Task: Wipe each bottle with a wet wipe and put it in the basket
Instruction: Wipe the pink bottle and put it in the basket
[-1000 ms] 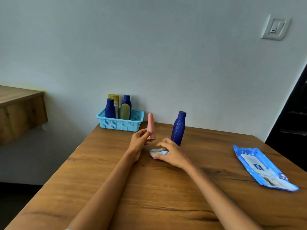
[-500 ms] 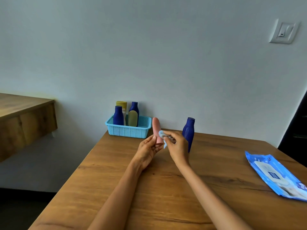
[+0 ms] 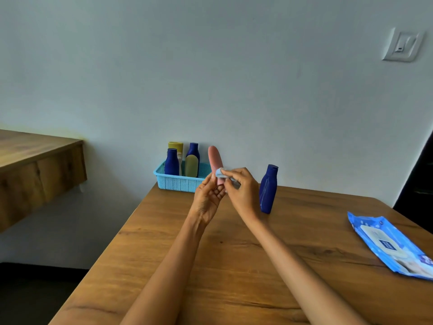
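My left hand (image 3: 207, 198) holds a slim pink bottle (image 3: 215, 160) upright by its lower end, lifted above the table. My right hand (image 3: 242, 191) pinches a crumpled white wet wipe (image 3: 221, 173) and presses it against the pink bottle's side. A dark blue bottle (image 3: 268, 188) stands on the table just right of my hands. At the table's far left corner sits a light blue basket (image 3: 178, 182) with several bottles in it, blue and yellowish.
A blue pack of wet wipes (image 3: 391, 245) lies near the right edge of the wooden table (image 3: 234, 266). A wooden shelf (image 3: 35, 167) juts from the wall on the left. The wall runs right behind the basket.
My right hand picked the wipe up from the table and brought it against the pink bottle. My left hand lifted that bottle higher.
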{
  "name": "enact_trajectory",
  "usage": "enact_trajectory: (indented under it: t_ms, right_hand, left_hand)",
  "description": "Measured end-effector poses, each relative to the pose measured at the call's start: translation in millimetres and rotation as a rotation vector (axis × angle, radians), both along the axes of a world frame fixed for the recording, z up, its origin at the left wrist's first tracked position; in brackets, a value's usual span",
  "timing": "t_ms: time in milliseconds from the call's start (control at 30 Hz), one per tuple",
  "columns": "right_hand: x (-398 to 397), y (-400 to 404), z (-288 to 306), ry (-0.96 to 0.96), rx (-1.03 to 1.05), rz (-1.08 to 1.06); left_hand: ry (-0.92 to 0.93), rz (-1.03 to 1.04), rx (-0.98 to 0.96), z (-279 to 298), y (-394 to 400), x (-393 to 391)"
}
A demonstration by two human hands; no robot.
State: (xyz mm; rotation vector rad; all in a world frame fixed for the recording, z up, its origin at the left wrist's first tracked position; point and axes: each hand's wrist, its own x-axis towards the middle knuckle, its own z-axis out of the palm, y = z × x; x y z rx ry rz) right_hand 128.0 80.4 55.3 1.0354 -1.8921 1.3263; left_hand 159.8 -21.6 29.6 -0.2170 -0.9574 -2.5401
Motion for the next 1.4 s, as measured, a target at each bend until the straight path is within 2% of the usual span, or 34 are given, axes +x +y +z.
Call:
enact_trajectory:
  t_ms: [133, 267, 467, 667, 767, 967, 1167, 1333, 1400]
  right_hand:
    - [5.9, 6.1, 3.2, 0.077, -0.03, 0.048]
    - [-0.8, -0.9, 36.6, 0.064, -0.067, -0.023]
    - [4.5, -3.7, 39.9, 0.131, 0.028, -0.008]
    - [-8.2, -1.6, 58.4, 0.057, -0.132, -0.01]
    - [-9.2, -3.7, 67.2, 0.09, -0.131, -0.022]
    - [1.2, 10.3, 38.3, 0.142, -0.028, 0.026]
    - [-7.1, 11.8, 69.5, 0.146, -0.134, -0.003]
    - [3.7, 18.3, 48.8, 0.207, -0.007, 0.048]
    - [-0.3, 21.1, 45.3, 0.174, -0.023, 0.069]
  left_hand:
    - [0.006, 0.039, -0.041, 22.1, -4.2, -1.3]
    - [0.001, 0.037, -0.091, 33.9, 4.1, 1.2]
    - [0.023, 0.102, -0.076, 44.1, -0.2, 3.3]
    - [-0.049, 0.084, -0.127, 43.6, 7.1, 2.7]
    - [-0.036, 0.059, -0.147, 48.1, 11.5, 4.3]
    - [-0.005, 0.01, -0.086, 46.4, 7.6, 8.8]
    - [-0.013, -0.084, -0.026, 52.1, 18.7, 6.9]
    - [0.046, -0.095, 0.096, 53.9, 13.5, 11.2]
    - [0.017, -0.094, 0.087, 50.9, 13.2, 11.4]
